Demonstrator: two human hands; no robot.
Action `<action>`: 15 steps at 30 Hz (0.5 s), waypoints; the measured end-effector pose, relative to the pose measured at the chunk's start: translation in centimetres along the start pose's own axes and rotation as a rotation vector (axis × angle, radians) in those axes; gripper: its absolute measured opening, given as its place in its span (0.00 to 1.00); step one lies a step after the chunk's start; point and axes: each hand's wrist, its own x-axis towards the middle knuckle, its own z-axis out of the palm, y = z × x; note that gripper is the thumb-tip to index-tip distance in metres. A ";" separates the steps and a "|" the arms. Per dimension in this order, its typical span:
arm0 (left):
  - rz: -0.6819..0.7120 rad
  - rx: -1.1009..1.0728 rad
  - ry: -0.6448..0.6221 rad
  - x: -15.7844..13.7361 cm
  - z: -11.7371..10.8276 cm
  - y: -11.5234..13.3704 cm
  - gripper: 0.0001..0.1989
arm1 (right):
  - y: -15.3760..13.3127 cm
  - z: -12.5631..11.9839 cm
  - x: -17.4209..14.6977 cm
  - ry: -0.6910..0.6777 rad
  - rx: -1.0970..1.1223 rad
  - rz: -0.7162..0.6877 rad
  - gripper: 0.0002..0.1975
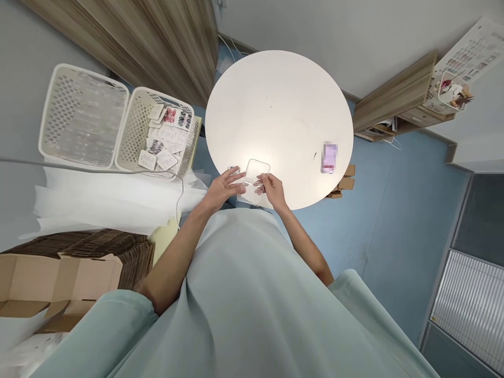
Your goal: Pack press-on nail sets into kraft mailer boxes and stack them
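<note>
A small clear plastic case (258, 168) lies unfolded at the near edge of the round white table, its lid half away from me and its other half toward my body. My right hand (273, 189) pinches the case near its hinge line, thumb and fingers together. On the other side my left hand (224, 190) has its fingers spread, with the fingertips beside or touching the case's left edge. Just beyond the left fingers sits a small printed piece (233, 170), partly covered by them. Whether anything lies inside the case is too small to tell.
On the round table (279, 105) a blurred purple item (329, 158) lies at the right. To the left stand a white basket of clear plastic cases (92, 121) and a basket of printed cards (167, 147). Cardboard boxes (59, 283) are stacked at lower left.
</note>
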 end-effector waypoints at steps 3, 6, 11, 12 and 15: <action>0.009 -0.029 0.034 -0.1 -1.0 -0.3 0.52 | 0.1 1.0 0.6 -0.059 -0.039 0.038 0.30; 0.008 -0.061 0.087 -0.7 -2.5 -0.6 0.50 | 0.5 2.3 1.7 -0.106 -0.088 0.060 0.31; 0.013 -0.156 0.235 -2.6 -5.3 -1.0 0.49 | 2.0 3.9 5.5 -0.151 -0.307 0.030 0.26; 0.015 -0.174 0.267 -3.0 -5.8 -1.0 0.49 | 2.4 4.1 6.4 -0.152 -0.412 0.026 0.22; 0.029 -0.209 0.347 -4.1 -7.2 -1.3 0.47 | 3.8 4.9 9.2 -0.190 -0.773 0.024 0.14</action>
